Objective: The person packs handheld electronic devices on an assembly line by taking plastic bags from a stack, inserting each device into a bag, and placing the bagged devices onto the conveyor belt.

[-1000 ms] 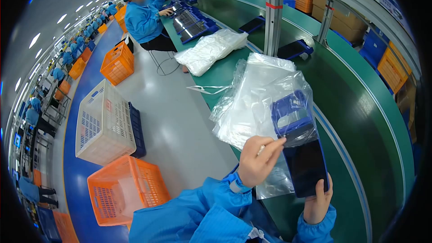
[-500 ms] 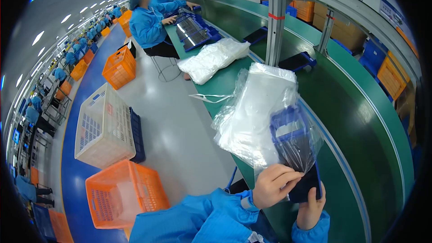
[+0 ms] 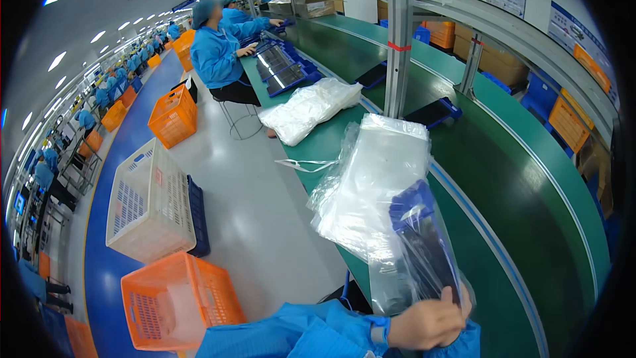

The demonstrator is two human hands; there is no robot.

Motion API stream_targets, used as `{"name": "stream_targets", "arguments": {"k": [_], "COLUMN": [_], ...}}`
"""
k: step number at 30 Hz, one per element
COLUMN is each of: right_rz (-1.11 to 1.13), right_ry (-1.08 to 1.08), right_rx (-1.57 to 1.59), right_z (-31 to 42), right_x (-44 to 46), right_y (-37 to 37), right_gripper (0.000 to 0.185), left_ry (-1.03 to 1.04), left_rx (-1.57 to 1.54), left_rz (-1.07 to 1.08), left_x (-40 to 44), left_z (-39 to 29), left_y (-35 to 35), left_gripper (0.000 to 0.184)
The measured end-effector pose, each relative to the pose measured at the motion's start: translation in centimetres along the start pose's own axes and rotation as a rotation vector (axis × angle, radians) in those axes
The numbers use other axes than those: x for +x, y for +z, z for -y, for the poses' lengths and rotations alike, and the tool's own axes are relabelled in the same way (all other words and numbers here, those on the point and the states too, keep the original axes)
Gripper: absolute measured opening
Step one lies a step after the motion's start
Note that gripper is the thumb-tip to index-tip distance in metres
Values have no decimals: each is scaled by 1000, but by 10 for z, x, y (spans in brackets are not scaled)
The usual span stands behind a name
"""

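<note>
A blue plastic holder with a dark flat panel (image 3: 424, 245) lies tilted inside a clear plastic bag (image 3: 387, 278), over the front of the green bench. My left hand (image 3: 427, 325) is closed at the bag's near end, its fingers wrapped on the gathered film. Just behind it my right hand (image 3: 466, 299) grips the holder's near end from the right, mostly hidden by the left hand. Beyond them lies a stack of clear flat bags (image 3: 387, 166). I cannot tell how far the film covers the holder's near end.
A green conveyor (image 3: 503, 205) runs along the right, carrying dark panels in blue holders (image 3: 434, 113). A metal post (image 3: 397, 46) rises beside it. Another bag bundle (image 3: 310, 109) lies farther up. Orange (image 3: 222, 292) and white crates (image 3: 149, 205) stand left. A co-worker (image 3: 218, 50) sits ahead.
The bag has been drawn farther down over the holder toward me. My left hand has moved down and right, now overlapping my right hand. The view has shifted slightly.
</note>
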State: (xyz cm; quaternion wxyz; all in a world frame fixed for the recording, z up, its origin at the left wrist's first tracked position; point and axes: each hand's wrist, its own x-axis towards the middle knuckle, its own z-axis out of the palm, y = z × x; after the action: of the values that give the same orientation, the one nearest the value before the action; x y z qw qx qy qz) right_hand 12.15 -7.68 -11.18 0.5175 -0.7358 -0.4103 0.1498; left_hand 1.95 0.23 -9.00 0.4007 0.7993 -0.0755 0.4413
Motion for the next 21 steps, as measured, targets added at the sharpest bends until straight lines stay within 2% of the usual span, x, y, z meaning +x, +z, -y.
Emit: {"name": "stream_targets", "arguments": {"k": [1,2,3,5,7,9,18,21], "right_rz": [-40,-59,-80,-83,-74,-75,-106,-121], "right_ry": [94,74,57,-208,-21,30,35,34], "right_rx": [0,-87,-175,-524,-148,0,-10,-122], "right_z": [-17,-33,-41,-43,-32,-23,-16,-19], "right_x": [-7,-12,-14,-13,-11,-11,-5,-3], "right_y": [3,0,-2,-8,-11,-10,-11,-16], "right_gripper": [35,37,38,41,42,43,48,51], "left_ry": [-29,78,48,-12,17,16,39,-16], "left_rx": [-115,11,12,12,-2,-9,-98,-114], "left_rz": [57,-65,-76,-100,-114,-107,-220,-159], "left_x": [2,6,6,6,8,8,9,-10], "left_z": [-12,-22,-26,-30,-29,-29,-35,-28], "left_y": [3,6,5,5,4,4,5,18], "left_gripper": [24,8,8,8,10,11,14,16]}}
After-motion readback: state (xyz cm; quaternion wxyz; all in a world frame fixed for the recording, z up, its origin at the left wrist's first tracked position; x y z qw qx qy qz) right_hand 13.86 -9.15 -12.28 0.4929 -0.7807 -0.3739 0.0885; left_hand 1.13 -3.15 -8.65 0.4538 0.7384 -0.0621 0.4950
